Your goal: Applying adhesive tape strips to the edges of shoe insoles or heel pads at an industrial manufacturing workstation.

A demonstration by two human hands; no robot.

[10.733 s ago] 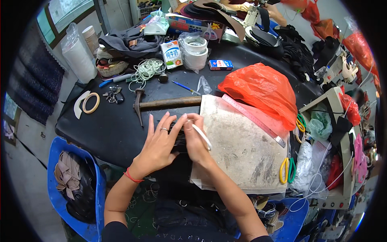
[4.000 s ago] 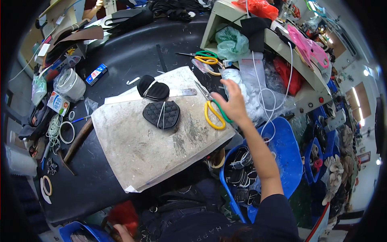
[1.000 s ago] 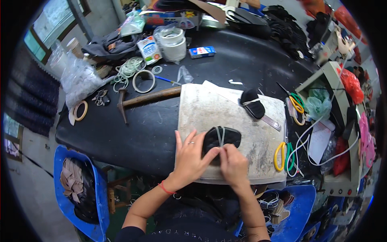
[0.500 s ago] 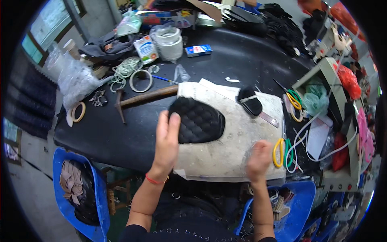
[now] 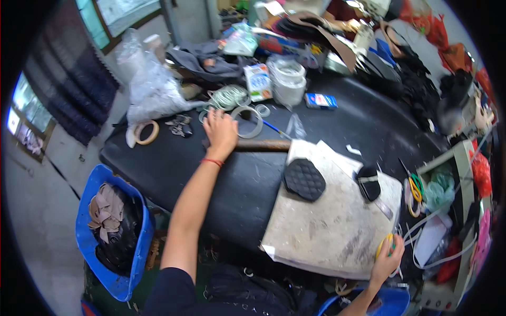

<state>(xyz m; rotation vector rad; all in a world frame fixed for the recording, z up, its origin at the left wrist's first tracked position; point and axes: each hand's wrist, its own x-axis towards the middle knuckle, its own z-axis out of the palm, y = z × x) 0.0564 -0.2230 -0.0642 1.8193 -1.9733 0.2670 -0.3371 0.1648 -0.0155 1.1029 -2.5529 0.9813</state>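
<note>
What we cannot make out around the board (image 5: 321, 239)
Left of it, the left hand (image 5: 220, 131) hides much of the hammer (image 5: 263, 145) head from us; at its near right corner, the right hand (image 5: 389, 258) covers most of the scissors (image 5: 386, 243). Below, the frame crops a bin (image 5: 396, 303).

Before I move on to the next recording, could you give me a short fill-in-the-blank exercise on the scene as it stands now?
1. Around the wrist of the left hand is a ____ band.
2. The right hand is at a yellow-handled pair of ____.
3. In the picture, the black quilted piece lies to the ____ of the banded black bundle.
4. The bin at the picture's left is ____.

Missing words: red; scissors; left; blue.
</note>
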